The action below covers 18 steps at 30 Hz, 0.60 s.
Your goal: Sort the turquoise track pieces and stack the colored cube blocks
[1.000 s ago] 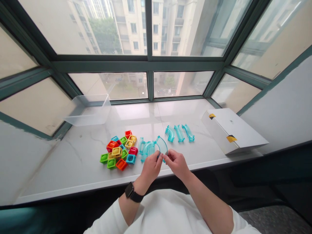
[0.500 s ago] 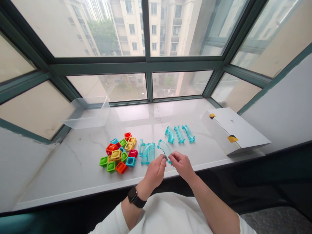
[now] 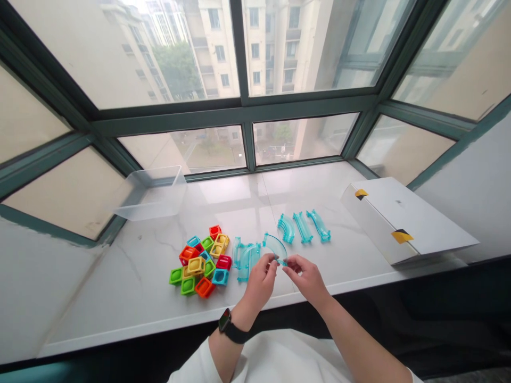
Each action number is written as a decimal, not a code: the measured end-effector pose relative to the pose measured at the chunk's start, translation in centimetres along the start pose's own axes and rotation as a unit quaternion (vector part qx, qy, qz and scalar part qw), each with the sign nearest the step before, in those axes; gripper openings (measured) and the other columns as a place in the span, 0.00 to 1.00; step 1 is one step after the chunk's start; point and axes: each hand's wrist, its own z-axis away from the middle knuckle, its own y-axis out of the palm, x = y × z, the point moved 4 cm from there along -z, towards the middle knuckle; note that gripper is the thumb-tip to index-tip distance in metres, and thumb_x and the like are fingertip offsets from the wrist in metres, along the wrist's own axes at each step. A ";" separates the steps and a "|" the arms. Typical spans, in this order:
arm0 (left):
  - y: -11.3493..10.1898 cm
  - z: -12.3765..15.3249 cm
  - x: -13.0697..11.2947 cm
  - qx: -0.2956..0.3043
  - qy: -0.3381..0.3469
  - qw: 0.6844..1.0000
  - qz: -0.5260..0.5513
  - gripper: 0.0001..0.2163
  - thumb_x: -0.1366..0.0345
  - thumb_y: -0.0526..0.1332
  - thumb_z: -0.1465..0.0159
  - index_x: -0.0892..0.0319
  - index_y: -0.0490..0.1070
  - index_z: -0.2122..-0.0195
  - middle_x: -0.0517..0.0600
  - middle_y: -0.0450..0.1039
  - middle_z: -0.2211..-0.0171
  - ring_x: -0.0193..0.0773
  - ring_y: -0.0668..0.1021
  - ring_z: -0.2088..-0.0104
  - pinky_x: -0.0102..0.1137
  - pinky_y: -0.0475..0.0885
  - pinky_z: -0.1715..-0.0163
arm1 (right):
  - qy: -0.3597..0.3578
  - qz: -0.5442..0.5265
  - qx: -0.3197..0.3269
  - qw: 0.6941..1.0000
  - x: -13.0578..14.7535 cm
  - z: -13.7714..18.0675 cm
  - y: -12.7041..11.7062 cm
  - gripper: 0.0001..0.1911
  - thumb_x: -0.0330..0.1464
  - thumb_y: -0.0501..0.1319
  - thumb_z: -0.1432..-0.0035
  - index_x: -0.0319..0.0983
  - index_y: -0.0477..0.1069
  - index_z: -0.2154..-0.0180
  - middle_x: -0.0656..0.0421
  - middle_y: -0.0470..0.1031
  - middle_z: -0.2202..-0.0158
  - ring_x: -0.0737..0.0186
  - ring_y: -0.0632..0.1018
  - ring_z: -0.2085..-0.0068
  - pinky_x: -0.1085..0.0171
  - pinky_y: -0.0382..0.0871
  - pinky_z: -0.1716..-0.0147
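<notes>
A curved, clear blue marble-run track piece (image 3: 276, 244) is held up between my two hands over the front of the white sill. My left hand (image 3: 262, 274), with a black watch on its wrist, pinches the near end of the curve. The fingers of my right hand (image 3: 304, 275) close on the same end from the right. Just left of the held piece, more clear blue track pieces (image 3: 247, 259) lie close together. Three others, a curved track (image 3: 286, 228), a straight track (image 3: 303, 227) and another track (image 3: 319, 226), lie in a row behind my right hand.
Colourful hollow blocks (image 3: 198, 265) are heaped left of the track pieces. A clear plastic bin (image 3: 154, 197) stands at the back left by the window. At the right is a white box (image 3: 407, 218) with yellow-and-black tabs. The sill's front edge (image 3: 159, 324) runs below my hands.
The whole view has shifted and tilted slightly. Both hands stay at the near end of the curved track, and the piece has turned a little between them.
</notes>
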 end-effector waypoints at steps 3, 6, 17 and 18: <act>0.5 -0.6 -0.4 -0.003 0.028 0.999 -0.029 0.12 0.60 0.55 0.27 0.55 0.75 0.50 0.55 0.79 0.53 0.43 0.80 0.58 0.38 0.77 0.60 | 0.007 -0.003 -0.019 1.000 -0.5 -0.2 -0.7 0.12 0.43 0.67 0.36 0.42 0.79 0.60 0.56 0.82 0.65 0.56 0.80 0.64 0.61 0.75 0.62; 1.0 -1.3 -0.8 0.006 0.045 0.998 -0.050 0.12 0.61 0.55 0.27 0.55 0.76 0.50 0.54 0.80 0.53 0.42 0.80 0.57 0.37 0.78 0.58 | 0.004 -0.008 -0.044 0.999 -0.8 -0.4 -1.5 0.14 0.46 0.66 0.36 0.42 0.79 0.62 0.56 0.82 0.65 0.56 0.80 0.65 0.61 0.76 0.63; 3.2 -5.3 -1.5 -0.015 0.020 0.996 -0.081 0.10 0.62 0.60 0.29 0.53 0.76 0.50 0.50 0.82 0.53 0.38 0.82 0.61 0.34 0.77 0.59 | -0.011 0.039 -0.109 0.993 -1.5 -3.1 -4.3 0.16 0.47 0.66 0.36 0.42 0.78 0.65 0.57 0.83 0.67 0.57 0.80 0.68 0.61 0.75 0.64; 3.4 -5.9 -1.5 -0.018 0.020 0.996 -0.090 0.10 0.62 0.60 0.29 0.53 0.76 0.49 0.50 0.82 0.53 0.39 0.82 0.61 0.34 0.77 0.59 | -0.014 0.046 -0.112 0.993 -1.6 -3.6 -4.5 0.16 0.47 0.65 0.35 0.42 0.78 0.65 0.57 0.83 0.67 0.57 0.81 0.67 0.61 0.75 0.64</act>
